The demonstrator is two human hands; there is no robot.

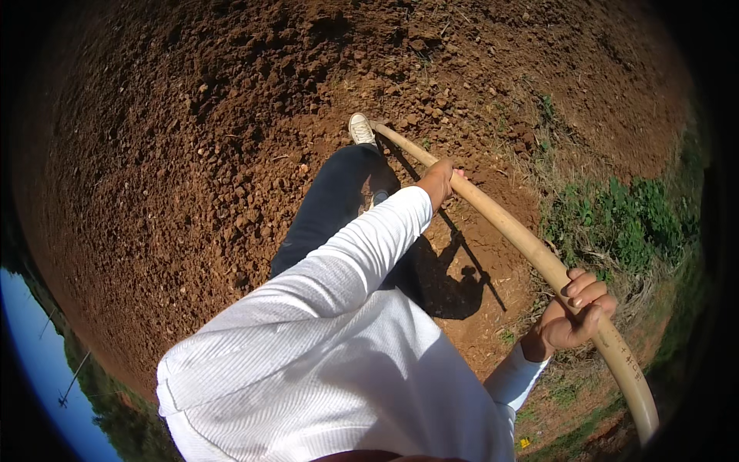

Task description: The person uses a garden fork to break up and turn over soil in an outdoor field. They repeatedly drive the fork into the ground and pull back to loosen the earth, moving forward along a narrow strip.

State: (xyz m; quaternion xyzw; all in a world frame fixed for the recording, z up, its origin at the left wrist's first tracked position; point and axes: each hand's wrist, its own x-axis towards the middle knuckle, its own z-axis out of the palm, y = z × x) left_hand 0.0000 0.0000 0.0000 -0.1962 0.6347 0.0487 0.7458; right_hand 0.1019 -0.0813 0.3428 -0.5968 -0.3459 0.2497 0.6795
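Note:
I hold a long pale wooden tool handle with both hands. It runs from the lower right up to the ground beside my white shoe. My left hand grips the handle farther down its length, arm stretched out in a white ribbed sleeve. Near the upper end, my right hand is wrapped around the handle, fingers over the top. The tool's head is hidden by my foot and the soil.
Loose, clumpy red-brown soil covers the ground ahead and to the left. Green weeds and dry grass grow along the right edge. My shadow falls on the dirt under the handle. Sky and trees show at lower left.

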